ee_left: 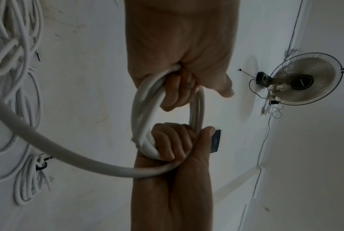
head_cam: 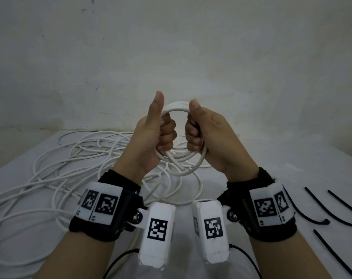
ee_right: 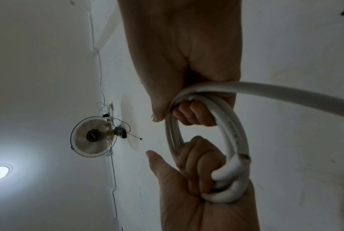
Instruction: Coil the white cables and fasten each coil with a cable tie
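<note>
A small coil of thick white cable (head_cam: pixel 176 107) is held up above the table between both hands. My left hand (head_cam: pixel 163 135) grips its left side with the fingers curled through the ring and the thumb sticking up. My right hand (head_cam: pixel 195 135) grips the right side, thumb laid on the top arc. The left wrist view shows the coil (ee_left: pixel 143 100), the left hand (ee_left: pixel 179 87) above and the right hand (ee_left: pixel 179 145) below. In the right wrist view the right hand (ee_right: pixel 192 112) and left hand (ee_right: pixel 196 171) clasp the coil (ee_right: pixel 232 125). A loose length (ee_left: pixel 48 140) trails away from the coil.
A tangled pile of loose white cable (head_cam: pixel 70 168) covers the left and middle of the white table (head_cam: pixel 281 162). Several black cable ties (head_cam: pixel 316 208) lie at the right. A plain wall (head_cam: pixel 171 47) stands close behind. A wall fan (ee_left: pixel 303 79) hangs high up.
</note>
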`<state>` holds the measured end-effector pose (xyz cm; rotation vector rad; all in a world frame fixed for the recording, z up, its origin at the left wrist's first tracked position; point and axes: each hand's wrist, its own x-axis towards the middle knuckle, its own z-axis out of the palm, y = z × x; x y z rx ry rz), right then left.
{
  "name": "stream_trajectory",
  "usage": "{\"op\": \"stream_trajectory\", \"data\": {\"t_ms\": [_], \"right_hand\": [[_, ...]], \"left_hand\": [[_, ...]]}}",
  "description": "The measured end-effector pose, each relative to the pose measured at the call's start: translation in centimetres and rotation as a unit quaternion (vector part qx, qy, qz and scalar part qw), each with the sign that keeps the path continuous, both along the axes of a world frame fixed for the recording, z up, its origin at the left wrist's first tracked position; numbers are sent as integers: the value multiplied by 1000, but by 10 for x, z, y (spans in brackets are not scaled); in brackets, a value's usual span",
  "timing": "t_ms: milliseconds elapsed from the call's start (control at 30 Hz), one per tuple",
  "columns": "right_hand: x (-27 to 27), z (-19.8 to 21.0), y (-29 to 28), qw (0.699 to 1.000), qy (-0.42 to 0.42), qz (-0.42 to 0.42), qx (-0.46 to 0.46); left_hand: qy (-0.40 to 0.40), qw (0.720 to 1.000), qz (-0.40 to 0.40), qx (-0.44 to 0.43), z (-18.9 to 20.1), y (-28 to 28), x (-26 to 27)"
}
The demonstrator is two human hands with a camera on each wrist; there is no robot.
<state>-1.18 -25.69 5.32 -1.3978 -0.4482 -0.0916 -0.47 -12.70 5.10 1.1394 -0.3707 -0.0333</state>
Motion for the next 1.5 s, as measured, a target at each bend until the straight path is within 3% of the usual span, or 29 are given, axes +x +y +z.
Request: {"op": "stream_trajectory", "data": {"t_ms": [133,300,433,533,600,667,733,867,933,1133,1500], "right_hand": [[-5,2,4,999,29,27,1],[-7,3,3,997,30,-53,39],[-3,5,-3,985,34,-115,125],[-1,8,-11,969,39,-146,196],[0,9,-15,960,41,-169,219],[1,9,-17,954,47,-184,233],[2,8,-17,950,55,-184,248],[4,5,-16,943,71,-189,265],[6,3,-16,940,76,-203,265],[13,-2,-18,929,100,-236,268],[16,-16,3,957,131,-168,194]], "left_hand": [[32,999,2,-2,3,2,1],[4,999,-40,12,2,-3,3],[19,993,37,110,-4,3,12],[79,943,73,314,-14,16,17],[117,878,2,465,-23,21,17],[141,842,-59,517,-31,22,18],[155,865,-69,473,-39,20,24],[152,945,2,289,-48,10,34],[152,959,39,235,-46,5,33],[69,968,113,215,-24,11,26],[-84,941,160,286,-6,26,14]]}}
